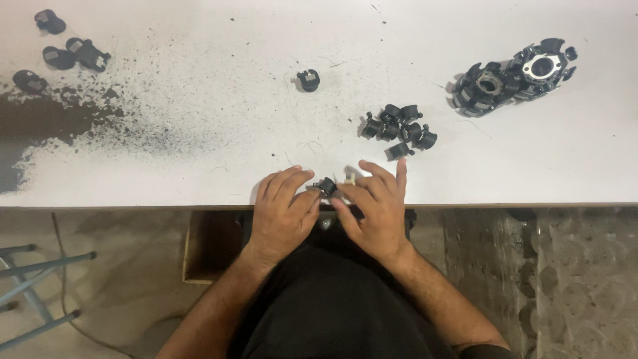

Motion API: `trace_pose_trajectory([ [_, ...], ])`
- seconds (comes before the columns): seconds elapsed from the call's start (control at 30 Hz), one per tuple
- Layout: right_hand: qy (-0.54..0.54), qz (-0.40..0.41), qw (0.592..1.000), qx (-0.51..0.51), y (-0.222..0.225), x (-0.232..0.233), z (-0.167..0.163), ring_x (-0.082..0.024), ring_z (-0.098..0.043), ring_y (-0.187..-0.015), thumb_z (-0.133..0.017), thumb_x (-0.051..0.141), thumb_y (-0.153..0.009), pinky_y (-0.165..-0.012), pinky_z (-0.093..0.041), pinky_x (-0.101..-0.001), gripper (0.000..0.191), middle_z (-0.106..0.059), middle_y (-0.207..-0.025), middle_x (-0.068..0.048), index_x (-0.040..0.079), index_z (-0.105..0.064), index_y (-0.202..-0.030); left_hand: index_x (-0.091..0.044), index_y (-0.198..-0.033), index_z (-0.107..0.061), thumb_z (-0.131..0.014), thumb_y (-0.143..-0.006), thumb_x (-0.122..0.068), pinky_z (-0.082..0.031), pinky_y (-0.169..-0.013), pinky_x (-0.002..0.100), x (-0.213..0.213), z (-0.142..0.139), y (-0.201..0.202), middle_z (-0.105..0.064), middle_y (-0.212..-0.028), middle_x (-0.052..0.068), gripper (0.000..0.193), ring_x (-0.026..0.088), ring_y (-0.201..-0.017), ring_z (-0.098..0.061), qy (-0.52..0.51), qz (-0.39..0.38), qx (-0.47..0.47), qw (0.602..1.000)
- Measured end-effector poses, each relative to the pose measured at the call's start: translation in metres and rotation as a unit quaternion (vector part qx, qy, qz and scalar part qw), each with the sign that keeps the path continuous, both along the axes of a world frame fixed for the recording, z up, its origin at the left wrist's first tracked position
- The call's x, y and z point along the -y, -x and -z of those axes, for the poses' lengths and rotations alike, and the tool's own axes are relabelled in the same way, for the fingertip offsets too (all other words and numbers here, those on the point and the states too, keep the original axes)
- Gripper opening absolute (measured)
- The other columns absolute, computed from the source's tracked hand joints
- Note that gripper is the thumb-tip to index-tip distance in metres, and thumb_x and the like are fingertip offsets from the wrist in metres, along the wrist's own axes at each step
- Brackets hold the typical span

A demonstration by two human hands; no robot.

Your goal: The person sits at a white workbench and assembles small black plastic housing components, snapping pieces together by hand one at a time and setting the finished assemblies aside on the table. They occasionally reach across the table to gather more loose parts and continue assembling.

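My left hand [282, 211] and my right hand [376, 203] rest side by side at the near edge of a white table [199, 173]. Between their fingertips sits a small black plastic part [326, 185], pinched from both sides. A tiny pale piece [349, 178] lies just to its right, by my right fingers. A cluster of several similar black parts [397, 128] lies a short way beyond my right hand.
Two round assemblies ringed with black parts [515, 76] lie at the far right. A lone black part [308, 80] sits mid-table. Three loose black parts [66, 56] and dark dust [40, 119] cover the far left. A blue metal frame [40, 266] stands on the floor at left.
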State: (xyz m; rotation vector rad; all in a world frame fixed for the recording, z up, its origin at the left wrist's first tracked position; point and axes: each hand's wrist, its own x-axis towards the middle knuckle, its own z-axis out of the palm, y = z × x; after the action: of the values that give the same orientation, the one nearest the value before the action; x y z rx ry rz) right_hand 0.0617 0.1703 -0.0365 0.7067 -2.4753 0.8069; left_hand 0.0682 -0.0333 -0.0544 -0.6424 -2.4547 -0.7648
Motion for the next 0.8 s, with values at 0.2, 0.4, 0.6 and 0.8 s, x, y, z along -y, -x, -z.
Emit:
trace_pose_trajectory([
  [0.2, 0.108, -0.045, 0.992, 0.045, -0.018, 0.007, 0.020, -0.031, -0.063, -0.122, -0.078, 0.001, -0.086, -0.126, -0.019, -0.0665, 0.033, -0.067, -0.120, -0.015, 0.002, -0.058, -0.114, -0.009, -0.101, -0.073, -0.080, -0.085, -0.012, -0.042, -0.109, 0.050, -0.006, 0.005, -0.004, -0.065, -0.125, 0.006, 0.018, 0.026, -0.125, -0.060, -0.060, -0.024, 0.031, 0.997],
  [0.4, 0.068, -0.047, 0.996, 0.033, -0.013, 0.008, 0.024, -0.030, -0.066, -0.119, -0.080, -0.001, -0.081, -0.125, -0.025, -0.0624, 0.032, -0.069, -0.109, -0.011, 0.005, -0.065, -0.108, -0.009, -0.100, -0.072, -0.080, -0.084, -0.007, -0.043, -0.110, 0.049, -0.006, 0.009, -0.003, -0.066, -0.127, 0.005, 0.018, 0.027, -0.127, -0.059, -0.115, -0.019, 0.043, 0.992],
  [0.6, 0.072, -0.046, 0.996, 0.030, -0.011, 0.011, 0.026, -0.026, -0.067, -0.116, -0.081, -0.002, -0.080, -0.127, -0.027, -0.0618, 0.031, -0.069, -0.104, -0.008, 0.007, -0.066, -0.105, -0.012, -0.098, -0.072, -0.079, -0.088, -0.011, -0.039, -0.115, 0.052, -0.004, 0.014, -0.002, -0.063, -0.128, 0.005, 0.013, 0.025, -0.130, -0.056, -0.048, -0.012, -0.012, 0.999],
  [0.8, 0.066, -0.048, 0.996, 0.044, -0.012, 0.010, 0.028, -0.027, -0.066, -0.115, -0.081, -0.001, -0.079, -0.126, -0.026, -0.0636, 0.029, -0.068, -0.099, -0.007, 0.006, -0.066, -0.102, -0.014, -0.100, -0.075, -0.079, -0.093, -0.014, -0.034, -0.118, 0.053, -0.008, 0.015, -0.005, -0.062, -0.132, 0.004, 0.009, 0.024, -0.132, -0.054, -0.030, -0.026, -0.045, 0.998],
])
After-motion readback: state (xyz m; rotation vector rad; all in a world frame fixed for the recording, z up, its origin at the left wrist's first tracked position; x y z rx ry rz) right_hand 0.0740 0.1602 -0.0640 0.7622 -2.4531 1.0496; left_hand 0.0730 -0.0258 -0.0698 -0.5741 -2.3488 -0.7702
